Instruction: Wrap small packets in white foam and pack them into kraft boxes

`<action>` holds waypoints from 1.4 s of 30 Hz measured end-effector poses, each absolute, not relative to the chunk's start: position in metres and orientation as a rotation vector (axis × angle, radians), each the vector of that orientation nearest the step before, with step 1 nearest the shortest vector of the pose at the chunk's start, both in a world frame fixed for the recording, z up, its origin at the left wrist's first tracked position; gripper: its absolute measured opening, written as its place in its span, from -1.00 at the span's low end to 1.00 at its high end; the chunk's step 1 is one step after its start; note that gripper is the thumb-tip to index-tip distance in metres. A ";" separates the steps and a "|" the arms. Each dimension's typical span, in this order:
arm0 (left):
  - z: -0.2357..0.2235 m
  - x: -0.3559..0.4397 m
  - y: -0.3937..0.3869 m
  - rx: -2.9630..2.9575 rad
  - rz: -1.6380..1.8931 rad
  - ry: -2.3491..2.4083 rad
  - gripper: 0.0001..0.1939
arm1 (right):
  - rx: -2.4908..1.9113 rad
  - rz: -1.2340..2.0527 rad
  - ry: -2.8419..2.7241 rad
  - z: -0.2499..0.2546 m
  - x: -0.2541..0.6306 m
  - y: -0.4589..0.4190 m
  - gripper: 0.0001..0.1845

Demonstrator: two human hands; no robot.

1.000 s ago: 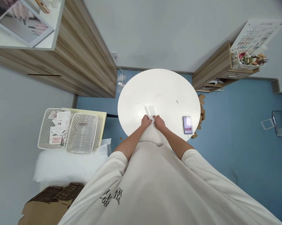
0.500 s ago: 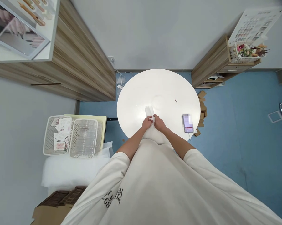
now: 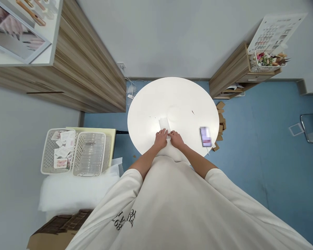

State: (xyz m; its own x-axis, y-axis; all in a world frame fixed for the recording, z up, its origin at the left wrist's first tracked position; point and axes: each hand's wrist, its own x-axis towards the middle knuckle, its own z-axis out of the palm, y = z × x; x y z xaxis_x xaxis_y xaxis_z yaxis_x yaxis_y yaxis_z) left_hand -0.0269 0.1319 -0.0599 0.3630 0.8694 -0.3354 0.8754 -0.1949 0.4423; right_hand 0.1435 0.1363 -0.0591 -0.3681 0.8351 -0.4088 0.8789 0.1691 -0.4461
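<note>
A white, slightly see-through foam pouch or sheet (image 3: 164,123) lies near the front edge of the round white table (image 3: 146,100). My left hand (image 3: 161,138) rests over its near end, fingers bent down onto it. Close beside it, my right hand (image 3: 176,139) pinches the same piece at its near right side. The fingertips of both hands almost meet there. Part of the white piece is hidden under my fingers.
A blurred purple item (image 3: 205,137) lies at the table's right edge. Left stand two white baskets (image 3: 90,152), above a white foam stack (image 3: 70,191). Flattened cardboard (image 3: 221,118) lies right of the table. Wooden cabinets (image 3: 93,62) flank the back wall.
My left hand has turned from a pinch to lying over the white piece, which now looks flatter. The view has shifted slightly.
</note>
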 end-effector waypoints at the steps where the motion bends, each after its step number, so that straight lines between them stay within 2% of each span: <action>1: -0.061 -0.027 0.131 2.100 -0.033 1.502 -0.20 | 1.731 -0.963 2.336 -0.059 0.144 0.136 -0.40; 7: -0.065 -0.026 0.143 2.171 -0.098 1.516 -0.28 | 1.750 -1.050 2.257 -0.057 0.140 0.133 -0.33; 12: -0.056 -0.035 0.144 2.100 -0.122 1.433 -0.27 | 1.709 -0.923 2.302 -0.053 0.137 0.125 -0.44; 16: -0.052 -0.048 0.131 2.017 -0.140 1.334 -0.36 | 1.584 -0.787 2.375 -0.046 0.138 0.116 -0.57; 23: -0.058 -0.056 0.141 1.741 -0.052 1.385 -0.58 | 1.568 -0.884 2.450 -0.037 0.141 0.133 -0.66; 26: -0.062 -0.055 0.149 1.483 0.118 1.486 -0.63 | 1.648 -0.948 2.356 -0.037 0.137 0.156 -0.65; 29: -0.066 -0.054 0.143 1.263 0.341 1.600 -0.59 | 1.725 -0.949 2.246 -0.041 0.128 0.179 -0.61; 32: -0.065 -0.054 0.129 1.354 0.402 1.695 -0.44 | 1.788 -0.954 2.160 -0.048 0.117 0.197 -0.62; 37: -0.060 -0.055 0.114 1.930 0.146 1.537 -0.30 | 1.928 -0.957 2.127 -0.060 0.108 0.208 -0.64; 42: -0.061 -0.058 0.113 2.105 -0.090 1.409 -0.22 | 1.914 -0.976 2.187 -0.061 0.114 0.189 -0.69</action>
